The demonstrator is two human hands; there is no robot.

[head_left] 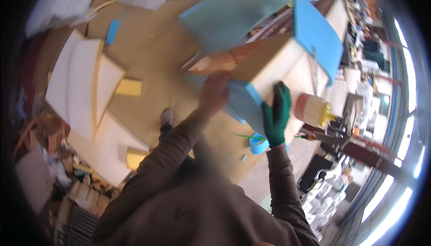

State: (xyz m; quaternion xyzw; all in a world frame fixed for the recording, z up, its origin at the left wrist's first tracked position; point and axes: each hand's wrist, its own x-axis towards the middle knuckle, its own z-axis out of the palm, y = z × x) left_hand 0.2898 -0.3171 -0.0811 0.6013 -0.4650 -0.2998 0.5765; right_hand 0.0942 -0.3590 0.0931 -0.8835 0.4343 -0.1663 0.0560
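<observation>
A wooden frame with pale board sides [265, 59] stands before me, with a blue foam piece [247, 97] against its near end. My bare left hand [215, 94] is closed over the left part of that foam, its fingers partly blurred. In a green glove, my right hand [278, 115] lies against the foam's right edge and the board, fingers stretched and thumb apart. Another blue foam sheet [316, 37] covers the frame's far right part. Beyond the frame's left side is a larger, duller blue foam sheet [235, 12].
To the right of my glove stands a whitish container with a red band and yellow top [313, 110]. A blue tape roll [258, 144] sits close to my right wrist. White-faced foam shapes [74, 82] and yellow foam blocks [129, 87] lie at left, above scrap piles [85, 192].
</observation>
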